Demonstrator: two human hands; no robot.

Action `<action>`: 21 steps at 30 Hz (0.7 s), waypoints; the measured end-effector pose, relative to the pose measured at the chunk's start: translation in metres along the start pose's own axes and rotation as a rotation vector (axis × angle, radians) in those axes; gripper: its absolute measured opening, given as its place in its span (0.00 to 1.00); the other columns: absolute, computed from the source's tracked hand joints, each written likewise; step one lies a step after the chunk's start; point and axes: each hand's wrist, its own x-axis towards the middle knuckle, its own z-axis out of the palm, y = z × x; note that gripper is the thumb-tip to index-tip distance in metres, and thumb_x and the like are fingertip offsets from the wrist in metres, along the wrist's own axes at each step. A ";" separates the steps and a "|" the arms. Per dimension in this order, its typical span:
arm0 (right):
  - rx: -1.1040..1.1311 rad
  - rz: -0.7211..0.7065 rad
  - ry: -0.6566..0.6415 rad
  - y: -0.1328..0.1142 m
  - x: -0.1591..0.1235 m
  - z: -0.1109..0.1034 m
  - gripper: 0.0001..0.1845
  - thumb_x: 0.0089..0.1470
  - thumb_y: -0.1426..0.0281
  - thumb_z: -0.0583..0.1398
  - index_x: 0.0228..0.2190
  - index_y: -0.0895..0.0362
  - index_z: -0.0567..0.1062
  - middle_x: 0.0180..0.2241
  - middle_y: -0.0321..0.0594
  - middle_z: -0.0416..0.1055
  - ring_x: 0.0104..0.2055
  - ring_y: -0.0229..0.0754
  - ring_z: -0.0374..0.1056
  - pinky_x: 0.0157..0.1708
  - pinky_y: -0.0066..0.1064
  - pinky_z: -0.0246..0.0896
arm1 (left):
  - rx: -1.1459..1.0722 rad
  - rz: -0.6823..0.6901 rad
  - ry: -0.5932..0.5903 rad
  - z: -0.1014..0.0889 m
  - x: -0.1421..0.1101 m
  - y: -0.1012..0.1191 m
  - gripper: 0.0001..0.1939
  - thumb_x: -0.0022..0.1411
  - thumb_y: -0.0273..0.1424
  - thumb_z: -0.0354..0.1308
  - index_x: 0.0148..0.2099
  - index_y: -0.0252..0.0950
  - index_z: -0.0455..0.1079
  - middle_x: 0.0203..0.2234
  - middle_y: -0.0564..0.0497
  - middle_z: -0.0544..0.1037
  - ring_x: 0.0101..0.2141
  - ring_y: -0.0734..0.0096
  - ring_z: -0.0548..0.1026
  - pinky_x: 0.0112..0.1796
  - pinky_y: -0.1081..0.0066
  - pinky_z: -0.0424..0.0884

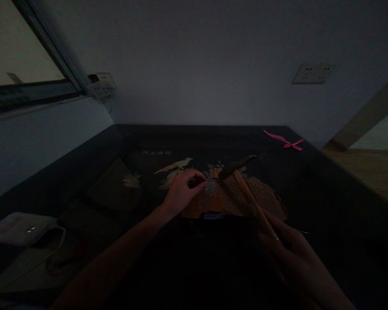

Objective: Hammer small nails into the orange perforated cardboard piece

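Note:
My right hand (289, 249) is wrapped round the wooden handle of a hammer (250, 198). The hammer's dark head hangs over a brown, curved-edged sheet (265, 196) that is dotted with many small holes and lies on a dark table. My left hand (186, 189) is closed in a pinch at the sheet's left upper side, a short way left of the hammer head. Whatever its fingertips hold is too small and dark to name. Shiny specks show on the sheet beside those fingertips, and a dark blue patch (213, 215) shows at its near edge.
A pink ribbon (291, 144) lies at the table's far right corner. On the left sits a white box-shaped device (22, 228) with a cable. Wall sockets (314, 73) are behind, and a window (22, 47) is at upper left. The room is dim.

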 end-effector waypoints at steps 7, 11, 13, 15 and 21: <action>-0.134 -0.118 0.016 -0.034 -0.006 -0.009 0.33 0.53 0.57 0.60 0.58 0.52 0.65 0.37 0.42 0.79 0.43 0.55 0.74 0.38 0.39 0.73 | -0.032 -0.026 -0.006 0.002 0.000 -0.004 0.02 0.56 0.24 0.61 0.34 0.35 0.72 0.29 0.52 0.77 0.32 0.71 0.77 0.35 0.71 0.73; -0.217 -0.184 -0.037 -0.056 -0.010 -0.013 0.30 0.53 0.55 0.59 0.55 0.51 0.69 0.49 0.44 0.75 0.48 0.56 0.71 0.45 0.43 0.70 | 0.002 -0.065 -0.009 0.003 0.001 -0.006 0.03 0.55 0.24 0.62 0.34 0.35 0.72 0.29 0.51 0.78 0.32 0.69 0.77 0.36 0.69 0.73; -0.259 -0.160 -0.066 -0.061 -0.010 -0.012 0.30 0.52 0.55 0.58 0.54 0.52 0.70 0.49 0.44 0.74 0.47 0.55 0.72 0.46 0.45 0.69 | 0.028 -0.076 -0.007 0.003 0.001 -0.008 0.03 0.55 0.26 0.62 0.34 0.35 0.73 0.29 0.51 0.78 0.32 0.68 0.77 0.36 0.68 0.73; -0.299 -0.142 -0.086 -0.063 -0.009 -0.010 0.30 0.52 0.55 0.59 0.55 0.52 0.70 0.50 0.44 0.74 0.48 0.54 0.71 0.49 0.45 0.66 | 0.035 -0.075 -0.001 0.003 0.001 -0.010 0.03 0.55 0.27 0.62 0.34 0.35 0.73 0.30 0.51 0.78 0.32 0.68 0.77 0.36 0.69 0.73; -0.354 -0.155 -0.035 -0.062 -0.010 -0.010 0.30 0.53 0.55 0.58 0.55 0.53 0.69 0.47 0.45 0.76 0.49 0.56 0.70 0.46 0.45 0.69 | 0.023 -0.077 -0.005 0.003 0.001 -0.008 0.03 0.54 0.25 0.63 0.33 0.34 0.74 0.30 0.51 0.79 0.33 0.68 0.77 0.36 0.70 0.72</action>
